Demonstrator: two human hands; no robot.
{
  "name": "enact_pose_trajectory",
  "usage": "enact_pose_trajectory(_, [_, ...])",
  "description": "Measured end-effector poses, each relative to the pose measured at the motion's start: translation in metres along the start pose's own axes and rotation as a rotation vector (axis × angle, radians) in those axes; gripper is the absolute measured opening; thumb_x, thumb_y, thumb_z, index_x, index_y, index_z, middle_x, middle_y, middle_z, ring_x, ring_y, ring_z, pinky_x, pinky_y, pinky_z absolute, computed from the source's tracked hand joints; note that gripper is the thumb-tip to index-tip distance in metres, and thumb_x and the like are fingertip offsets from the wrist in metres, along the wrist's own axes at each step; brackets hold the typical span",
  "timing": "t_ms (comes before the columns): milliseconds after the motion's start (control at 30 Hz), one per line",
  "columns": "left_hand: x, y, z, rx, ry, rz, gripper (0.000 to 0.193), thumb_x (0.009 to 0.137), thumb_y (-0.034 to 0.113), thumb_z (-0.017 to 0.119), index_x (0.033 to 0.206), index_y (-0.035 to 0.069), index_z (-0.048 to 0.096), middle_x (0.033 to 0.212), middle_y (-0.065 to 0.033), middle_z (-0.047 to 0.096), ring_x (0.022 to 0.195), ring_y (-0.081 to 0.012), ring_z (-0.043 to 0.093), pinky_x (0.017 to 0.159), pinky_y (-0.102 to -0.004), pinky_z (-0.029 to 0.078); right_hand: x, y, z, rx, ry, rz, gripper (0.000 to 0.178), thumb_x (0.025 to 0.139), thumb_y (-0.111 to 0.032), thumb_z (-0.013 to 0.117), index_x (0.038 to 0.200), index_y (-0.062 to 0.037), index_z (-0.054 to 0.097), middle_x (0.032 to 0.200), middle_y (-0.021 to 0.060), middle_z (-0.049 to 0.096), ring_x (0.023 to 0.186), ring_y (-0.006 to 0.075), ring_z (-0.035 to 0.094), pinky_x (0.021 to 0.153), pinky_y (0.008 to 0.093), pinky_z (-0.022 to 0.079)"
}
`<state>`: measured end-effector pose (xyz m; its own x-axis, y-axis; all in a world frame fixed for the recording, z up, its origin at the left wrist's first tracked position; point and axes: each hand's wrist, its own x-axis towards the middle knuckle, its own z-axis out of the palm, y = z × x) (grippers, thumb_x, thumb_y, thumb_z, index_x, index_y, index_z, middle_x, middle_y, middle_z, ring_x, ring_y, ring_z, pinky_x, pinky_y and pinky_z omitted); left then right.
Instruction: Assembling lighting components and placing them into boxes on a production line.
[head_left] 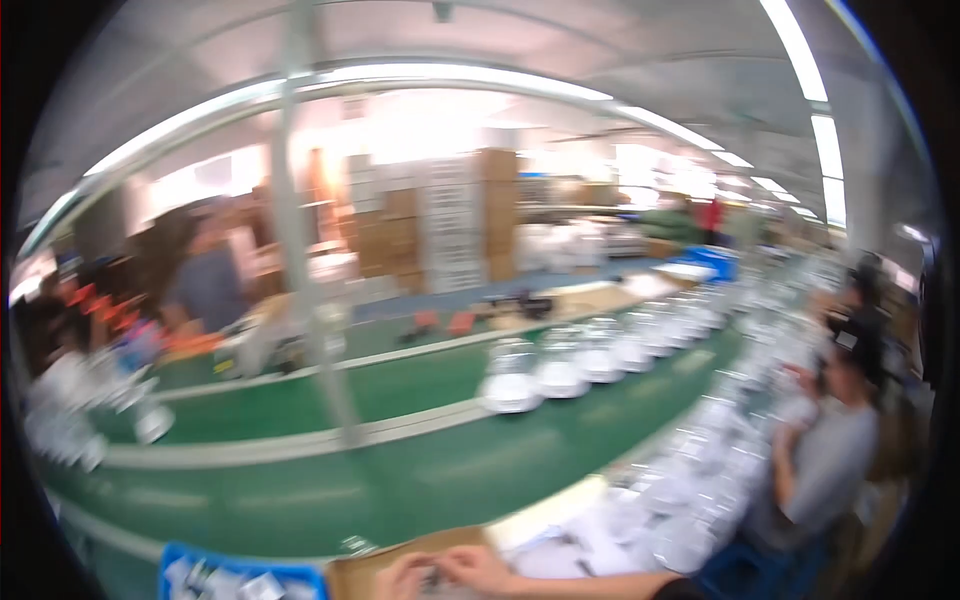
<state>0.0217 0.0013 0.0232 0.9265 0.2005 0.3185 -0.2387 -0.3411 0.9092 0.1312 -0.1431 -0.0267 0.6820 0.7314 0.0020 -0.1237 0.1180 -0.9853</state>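
At the lower edge, my left hand and my right hand come close together over a brown cardboard piece. Fingers of both hands are bent in around something small and greyish; blur and the picture's edge hide what it is. Left of them stands a blue bin holding white and dark small parts. A small clear piece lies just beyond the cardboard. To the right of my right hand, many white and clear plastic pieces are spread over the worktop.
A green conveyor belt runs across ahead, with a row of clear domes on white bases along its far side. An upright post rises beyond the belt. At the right sits a co-worker; another person is at far left.
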Motion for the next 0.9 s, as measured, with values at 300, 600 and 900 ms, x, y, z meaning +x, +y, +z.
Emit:
enact_pose_trajectory(300, [0.005,-0.006,0.0,0.14,-0.141,-0.132,0.021,0.089,0.007,0.066,0.11,0.002,0.065,0.098,-0.0072,0.069,0.088,-0.0129,0.064,0.078,-0.027,0.053,-0.017,0.015,-0.011,-0.296,0.031,-0.081,0.026,0.092,-0.028,0.066,0.088,-0.0016,0.066,0.08,0.0068,0.068,0.077,0.0104,0.058,0.065,0.0299,0.048])
enact_pose_trajectory(600, [-0.002,-0.063,0.008,-0.147,0.095,-0.054,0.016,0.091,0.008,0.066,0.103,-0.001,0.061,0.09,-0.0087,0.066,0.08,-0.0125,0.062,0.072,-0.0248,0.051,-0.009,-0.003,0.001,-0.458,-0.018,-0.389,0.017,0.091,-0.016,0.063,0.093,0.0001,0.068,0.075,0.0103,0.067,0.065,0.015,0.063,0.059,0.0287,0.05])
enact_pose_trajectory(900, [0.002,-0.03,0.0,0.127,0.132,0.029,0.014,0.091,0.002,0.054,0.104,-0.001,0.06,0.095,-0.014,0.06,0.085,-0.0269,0.06,0.075,-0.0324,0.048,-0.015,0.016,-0.012,-0.166,0.062,-0.037,0.02,0.096,-0.012,0.058,0.109,0.0019,0.064,0.087,0.0081,0.07,0.077,0.0128,0.066,0.067,0.0246,0.053])
